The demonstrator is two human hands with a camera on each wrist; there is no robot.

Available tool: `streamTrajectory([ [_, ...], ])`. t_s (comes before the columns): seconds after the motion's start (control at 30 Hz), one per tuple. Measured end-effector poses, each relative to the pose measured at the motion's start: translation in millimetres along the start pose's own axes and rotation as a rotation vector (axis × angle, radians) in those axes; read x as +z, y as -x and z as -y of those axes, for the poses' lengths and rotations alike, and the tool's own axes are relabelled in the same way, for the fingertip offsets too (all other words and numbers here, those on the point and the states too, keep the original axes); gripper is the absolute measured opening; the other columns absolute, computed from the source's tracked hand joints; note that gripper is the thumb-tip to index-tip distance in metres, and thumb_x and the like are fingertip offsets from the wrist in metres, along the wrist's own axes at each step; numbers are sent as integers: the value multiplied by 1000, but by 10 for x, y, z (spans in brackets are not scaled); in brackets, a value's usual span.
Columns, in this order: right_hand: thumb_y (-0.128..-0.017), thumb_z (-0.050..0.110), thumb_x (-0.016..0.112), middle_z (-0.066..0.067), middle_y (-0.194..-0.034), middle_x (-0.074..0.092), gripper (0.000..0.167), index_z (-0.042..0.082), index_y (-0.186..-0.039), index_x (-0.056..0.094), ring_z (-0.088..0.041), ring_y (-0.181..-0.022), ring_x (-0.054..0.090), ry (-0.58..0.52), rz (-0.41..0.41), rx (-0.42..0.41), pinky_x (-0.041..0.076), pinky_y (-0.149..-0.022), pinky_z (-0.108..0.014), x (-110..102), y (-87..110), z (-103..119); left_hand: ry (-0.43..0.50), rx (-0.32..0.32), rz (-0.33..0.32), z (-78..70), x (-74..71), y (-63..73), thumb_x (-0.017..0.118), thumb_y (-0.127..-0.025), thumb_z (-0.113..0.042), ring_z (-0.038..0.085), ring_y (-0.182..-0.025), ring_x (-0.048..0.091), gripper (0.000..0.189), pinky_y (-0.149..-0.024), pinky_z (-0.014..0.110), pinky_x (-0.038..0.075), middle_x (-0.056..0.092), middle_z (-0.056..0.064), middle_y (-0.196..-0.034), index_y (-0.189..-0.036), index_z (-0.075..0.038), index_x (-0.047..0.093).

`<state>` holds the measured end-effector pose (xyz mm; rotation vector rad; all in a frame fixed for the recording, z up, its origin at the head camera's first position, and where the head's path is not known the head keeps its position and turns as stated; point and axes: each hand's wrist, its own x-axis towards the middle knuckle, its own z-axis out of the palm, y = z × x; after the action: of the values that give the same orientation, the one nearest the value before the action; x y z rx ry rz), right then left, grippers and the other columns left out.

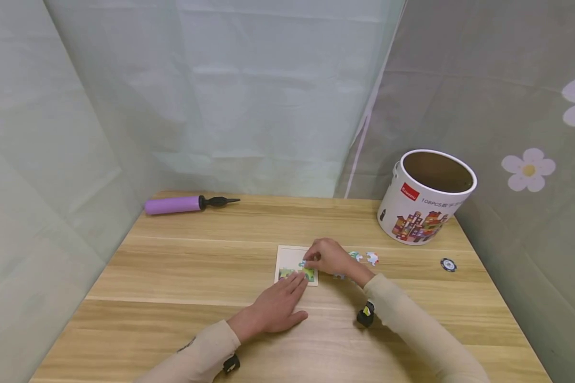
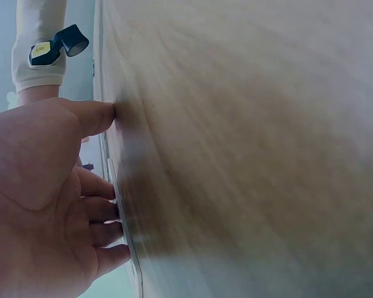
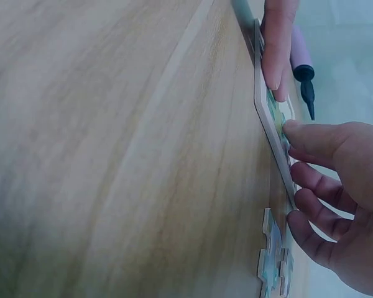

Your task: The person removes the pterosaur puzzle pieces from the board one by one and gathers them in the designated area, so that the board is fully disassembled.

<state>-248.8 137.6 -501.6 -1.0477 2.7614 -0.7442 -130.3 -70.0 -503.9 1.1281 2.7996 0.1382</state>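
A small light-framed jigsaw puzzle board [image 1: 287, 256] lies at the middle of the table, its near part filled with green pieces. My left hand [image 1: 278, 306] lies flat, its straight fingertips resting on the board's near edge and pieces; the thumb touches the table. Over the board's right side, my right hand [image 1: 333, 259] pinches a small bluish puzzle piece [image 1: 303, 263] between thumb and index finger, low against the board. Its other fingers curl loosely in the right wrist view, partly hiding the board. Loose puzzle pieces [image 3: 270, 251] lie on the table beside the right hand.
A white printed bucket [image 1: 407, 207] stands at the back right. Nearer the right edge lies a dark poker chip [image 1: 448, 265]. A purple hand pump [image 1: 174, 205] is at the back left. Curtains [image 1: 268, 96] hang around the wooden table [image 1: 172, 266].
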Motion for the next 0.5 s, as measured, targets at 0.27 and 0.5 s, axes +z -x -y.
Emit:
streamTrajectory([
  [0.27,-89,21,81,10,-84,67,7,17,-95,81,-6,-78,57,-18,-1,28,49,-75,-29,16,-7,9,13,12,-15,2,-19,-1,52,-104,-45,34,-151,33,73,-122,43,30,35,21,-162,-154,6,38],
  [0.5,-91,18,79,8,-87,70,3,18,-93,76,-6,-81,62,-101,15,80,54,-77,-28,20,-15,3,22,-4,-5,-2,-46,-5,53,-103,-47,32,-151,33,74,-123,41,30,35,19,-162,-155,4,38],
])
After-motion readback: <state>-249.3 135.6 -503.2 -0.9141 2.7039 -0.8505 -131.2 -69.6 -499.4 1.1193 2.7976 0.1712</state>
